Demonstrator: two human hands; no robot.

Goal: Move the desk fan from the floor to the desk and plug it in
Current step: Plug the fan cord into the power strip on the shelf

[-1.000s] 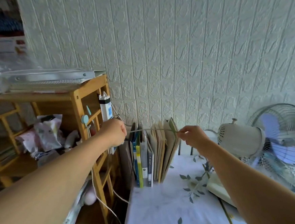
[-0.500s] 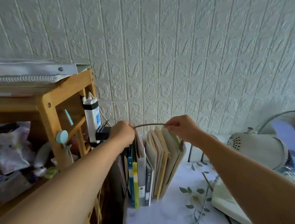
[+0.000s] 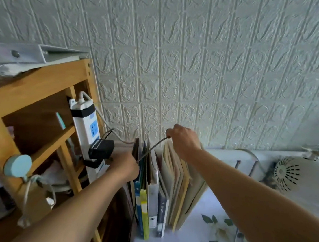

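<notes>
I see a wooden shelf unit (image 3: pixel 37 88) at left holding a white power strip (image 3: pixel 88 130) strapped upright to its post, a black adapter (image 3: pixel 100 149) plugged into it. Books and folders (image 3: pixel 160 187) stand upright in a row on the counter (image 3: pixel 192 236); their spine labels are too blurred to read. My left hand's (image 3: pixel 127 166) grip is closed on the fan's cord (image 3: pixel 153 147) just below the adapter; my right hand (image 3: pixel 183 140) pinches the same cord above the books. The desk fan (image 3: pixel 300 178) sits on the counter at right.
</notes>
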